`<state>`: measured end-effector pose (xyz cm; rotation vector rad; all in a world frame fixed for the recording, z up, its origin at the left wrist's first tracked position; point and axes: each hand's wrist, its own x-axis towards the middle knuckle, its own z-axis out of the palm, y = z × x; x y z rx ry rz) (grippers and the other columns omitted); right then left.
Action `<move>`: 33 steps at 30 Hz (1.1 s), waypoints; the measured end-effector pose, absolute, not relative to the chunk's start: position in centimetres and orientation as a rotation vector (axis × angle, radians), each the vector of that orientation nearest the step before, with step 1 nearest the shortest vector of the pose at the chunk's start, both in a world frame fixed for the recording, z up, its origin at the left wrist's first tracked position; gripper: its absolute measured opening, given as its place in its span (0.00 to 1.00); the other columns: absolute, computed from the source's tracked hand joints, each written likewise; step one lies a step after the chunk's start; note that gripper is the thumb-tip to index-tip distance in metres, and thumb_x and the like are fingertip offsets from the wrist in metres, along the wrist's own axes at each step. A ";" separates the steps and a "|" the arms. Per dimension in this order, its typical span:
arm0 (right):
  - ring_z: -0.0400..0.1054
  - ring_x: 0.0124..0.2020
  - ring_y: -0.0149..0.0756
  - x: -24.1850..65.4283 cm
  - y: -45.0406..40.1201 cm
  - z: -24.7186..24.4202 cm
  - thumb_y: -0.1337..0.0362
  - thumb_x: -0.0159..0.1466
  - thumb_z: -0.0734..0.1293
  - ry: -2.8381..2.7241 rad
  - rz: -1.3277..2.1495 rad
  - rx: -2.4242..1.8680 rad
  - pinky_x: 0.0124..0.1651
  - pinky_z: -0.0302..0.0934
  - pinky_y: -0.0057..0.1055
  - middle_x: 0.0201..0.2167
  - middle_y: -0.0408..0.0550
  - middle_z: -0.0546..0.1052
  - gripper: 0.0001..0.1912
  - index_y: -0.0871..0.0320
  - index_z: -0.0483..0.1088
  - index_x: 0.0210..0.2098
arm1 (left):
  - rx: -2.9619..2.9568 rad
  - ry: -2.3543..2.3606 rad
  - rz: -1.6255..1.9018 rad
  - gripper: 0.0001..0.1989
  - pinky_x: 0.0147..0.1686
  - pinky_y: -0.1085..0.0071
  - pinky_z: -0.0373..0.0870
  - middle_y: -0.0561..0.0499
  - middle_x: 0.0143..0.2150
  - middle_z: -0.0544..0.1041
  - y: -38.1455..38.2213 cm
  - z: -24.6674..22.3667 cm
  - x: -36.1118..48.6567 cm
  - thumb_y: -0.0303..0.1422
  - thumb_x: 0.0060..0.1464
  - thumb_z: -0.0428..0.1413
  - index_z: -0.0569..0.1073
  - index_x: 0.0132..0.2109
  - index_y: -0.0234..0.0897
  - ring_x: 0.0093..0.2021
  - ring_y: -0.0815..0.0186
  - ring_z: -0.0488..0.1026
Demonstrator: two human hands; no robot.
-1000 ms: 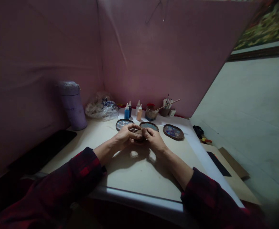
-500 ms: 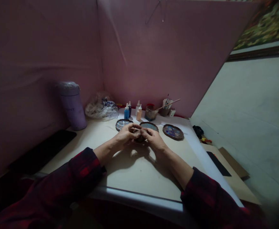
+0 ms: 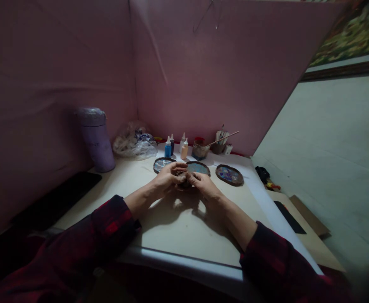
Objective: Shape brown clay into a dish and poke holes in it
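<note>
Over the middle of the table, my left hand point(image 3: 166, 179) and my right hand point(image 3: 205, 185) meet around a small dark brown piece that looks like clay point(image 3: 183, 184). My left fingers wrap its far side with the thumb at the near side. The right thumb and fingers pinch its right edge. Much of the piece is hidden by the hands, so its full shape cannot be told. Just beyond are three brown-rimmed flat dishes: a grey-blue one point(image 3: 161, 164) at left, a blue-green one point(image 3: 199, 167) partly behind my right hand, and a purple-blue one point(image 3: 229, 174) at right.
Behind the dishes stand a blue bottle point(image 3: 167, 150), an orange bottle point(image 3: 184, 150), a cloudy cup point(image 3: 200, 150) with a brush across it, and a brush holder point(image 3: 217, 146). At left are a plastic bag point(image 3: 134, 145), a purple tumbler point(image 3: 96, 143) and a black flat object point(image 3: 64, 198).
My right fingers shift slightly on the brown clay piece, lowering a little from its top. Both hands stay around it in about the same place; the other things have not moved.
</note>
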<state>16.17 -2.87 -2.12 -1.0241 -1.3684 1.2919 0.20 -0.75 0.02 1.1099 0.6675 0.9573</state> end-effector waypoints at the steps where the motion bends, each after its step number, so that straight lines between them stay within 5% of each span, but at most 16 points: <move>1: 0.74 0.34 0.39 16.2 -2.8 -2.2 0.40 0.51 0.73 -1.365 1.287 -1.028 0.41 0.65 0.34 0.32 0.51 0.81 0.29 0.61 0.78 0.36 | 1.115 0.667 0.956 0.27 0.36 0.71 0.67 0.44 0.46 0.74 -0.7 -0.1 0.2 0.21 0.33 0.64 0.73 0.46 0.34 0.39 0.64 0.73; 8: 0.72 0.30 0.37 16.3 -2.7 -2.2 0.43 0.50 0.74 -1.365 1.308 -1.036 0.36 0.64 0.32 0.27 0.51 0.79 0.26 0.63 0.77 0.29 | 1.154 0.668 0.931 0.26 0.37 0.70 0.68 0.43 0.47 0.74 -0.2 -0.9 0.1 0.20 0.33 0.62 0.73 0.46 0.35 0.41 0.63 0.73; 33: 0.70 0.29 0.38 16.2 -3.3 -1.2 0.46 0.49 0.75 -1.410 1.081 -1.027 0.37 0.65 0.35 0.26 0.49 0.79 0.23 0.61 0.78 0.31 | 1.226 0.635 0.894 0.27 0.36 0.70 0.68 0.46 0.42 0.76 -0.2 -1.0 0.1 0.22 0.35 0.63 0.72 0.47 0.34 0.37 0.65 0.74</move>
